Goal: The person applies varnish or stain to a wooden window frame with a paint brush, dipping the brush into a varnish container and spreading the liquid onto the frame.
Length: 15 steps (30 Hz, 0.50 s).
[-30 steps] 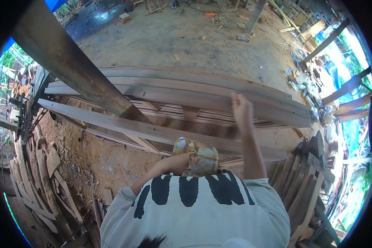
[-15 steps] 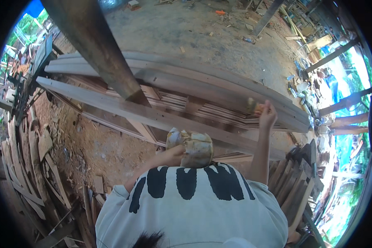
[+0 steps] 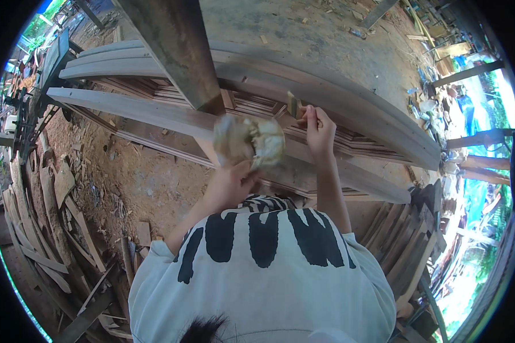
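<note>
My left hand (image 3: 233, 184) grips a stained, pale tub (image 3: 252, 143) from its near side and holds it up in front of my chest, above the nearer wooden frame (image 3: 137, 110). Motion smears the tub, and what is inside cannot be made out. In my right hand (image 3: 317, 127) is a paintbrush (image 3: 294, 105), its handle pinched between the fingers and its bristle end pointing up and to the left. The brush is right of the tub and apart from it, over the gap beside the farther wooden frame (image 3: 332, 94).
A thick wooden post (image 3: 177, 51) slants down close to my left hand. Scrap boards and branches (image 3: 54, 200) pile up at the left, with more boards (image 3: 406, 240) at the lower right. A metal machine (image 3: 31, 108) stands at the far left.
My left hand has lifted the tub away from my chest, up and slightly left. My right hand has brought the paintbrush leftward, nearer the tub. The view has shifted a little.
</note>
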Tool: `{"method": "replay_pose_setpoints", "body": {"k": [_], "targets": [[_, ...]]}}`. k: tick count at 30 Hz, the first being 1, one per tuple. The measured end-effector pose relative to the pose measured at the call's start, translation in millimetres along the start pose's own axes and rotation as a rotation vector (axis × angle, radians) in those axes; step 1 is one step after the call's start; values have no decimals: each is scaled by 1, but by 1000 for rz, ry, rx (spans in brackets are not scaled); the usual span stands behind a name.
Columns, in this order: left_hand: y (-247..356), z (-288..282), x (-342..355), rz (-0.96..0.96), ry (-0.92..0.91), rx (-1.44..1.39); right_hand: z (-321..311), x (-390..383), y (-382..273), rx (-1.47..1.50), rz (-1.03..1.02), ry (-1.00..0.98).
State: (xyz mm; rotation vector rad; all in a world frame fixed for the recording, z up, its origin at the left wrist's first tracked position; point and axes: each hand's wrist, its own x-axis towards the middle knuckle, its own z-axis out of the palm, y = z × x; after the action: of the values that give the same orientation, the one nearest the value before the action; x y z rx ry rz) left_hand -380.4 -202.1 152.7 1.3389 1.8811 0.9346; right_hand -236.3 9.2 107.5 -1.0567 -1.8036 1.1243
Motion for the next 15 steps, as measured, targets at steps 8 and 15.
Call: {"method": "replay_pose_setpoints", "body": {"k": [8,15], "targets": [[-53,-39,25,808,565,630,-44,-23,23,32,47,240],[-69,-60,33,677,686,-358,-87,-45,34,67,99,491]]}}
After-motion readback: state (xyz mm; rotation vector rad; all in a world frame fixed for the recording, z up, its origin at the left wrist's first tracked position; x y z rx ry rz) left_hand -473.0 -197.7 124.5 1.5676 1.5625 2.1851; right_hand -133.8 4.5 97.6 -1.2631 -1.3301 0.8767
